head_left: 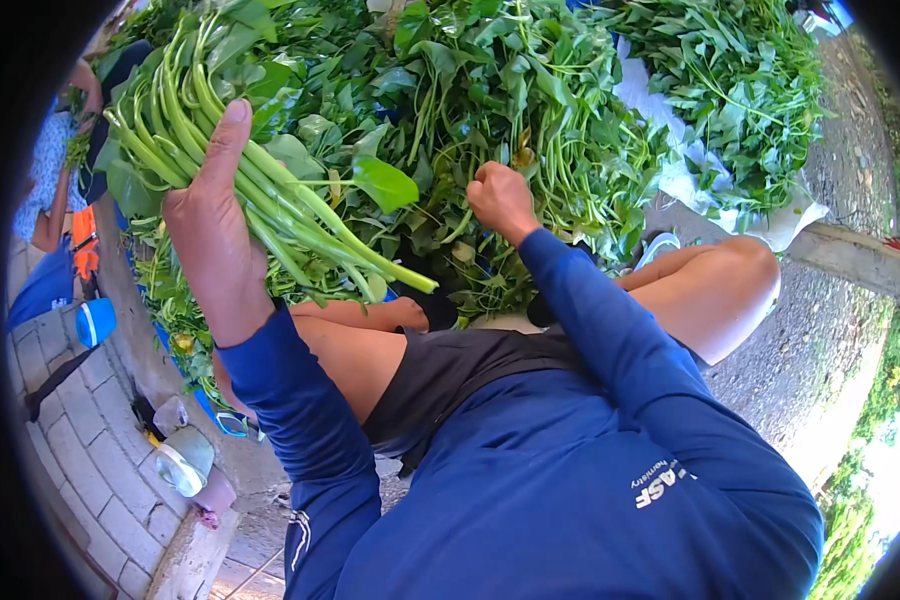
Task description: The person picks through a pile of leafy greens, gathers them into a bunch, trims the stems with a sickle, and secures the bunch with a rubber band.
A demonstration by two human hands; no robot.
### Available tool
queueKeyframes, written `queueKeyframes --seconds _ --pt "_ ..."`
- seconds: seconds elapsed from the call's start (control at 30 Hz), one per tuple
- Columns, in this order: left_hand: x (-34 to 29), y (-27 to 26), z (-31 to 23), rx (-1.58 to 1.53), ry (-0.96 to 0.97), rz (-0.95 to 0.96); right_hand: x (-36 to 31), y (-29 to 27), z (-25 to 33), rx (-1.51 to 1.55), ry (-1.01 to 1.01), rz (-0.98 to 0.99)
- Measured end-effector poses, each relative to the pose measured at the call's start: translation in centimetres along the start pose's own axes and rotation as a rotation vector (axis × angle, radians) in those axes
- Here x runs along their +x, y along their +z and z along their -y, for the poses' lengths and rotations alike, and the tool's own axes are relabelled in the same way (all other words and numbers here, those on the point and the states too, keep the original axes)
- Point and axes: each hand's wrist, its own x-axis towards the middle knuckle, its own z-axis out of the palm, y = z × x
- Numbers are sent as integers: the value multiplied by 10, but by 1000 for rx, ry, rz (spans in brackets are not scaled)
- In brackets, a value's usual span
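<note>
Gripping, L hand [210, 235]: I've fingers clamped round stalk bunch [270, 195].
R hand [502, 200]: fist closed, in leaf pile [490, 90].
Around: second pile [740, 80] on white sheet [690, 180]; knees under the greens.

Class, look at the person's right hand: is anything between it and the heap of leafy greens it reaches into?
Nothing visible: the right hand is already closed among the stems of the heap of leafy greens. The left hand holds a separate bundle of stems.

Smooth, glossy green stems [270, 200]; matt blue cloth sleeve [300, 420]; rough paving [80, 440].
</note>
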Motion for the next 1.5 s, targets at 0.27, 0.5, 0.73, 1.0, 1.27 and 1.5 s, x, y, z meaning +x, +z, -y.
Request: queueKeyframes --seconds 0.27,0.5,0.73,1.0,1.27,1.5 --pt "-4 -23 -12 215 91 -7 72 73 27 168 56 26" --pt "-8 -32 -19 138 -35 -67 126 114 48 35 443 178" --pt "3 -23 -15 61 -51 -55 143 134 26 228 529 66" --pt "2 -36 -20 57 -113 -60 106 10 55 1004 526 475" --pt "-6 -25 -20 15 -55 48 36 -214 88 1239 330 648" --pt "-10 -7 -17 17 9 166 24 -213 -14 -186 -113 140"
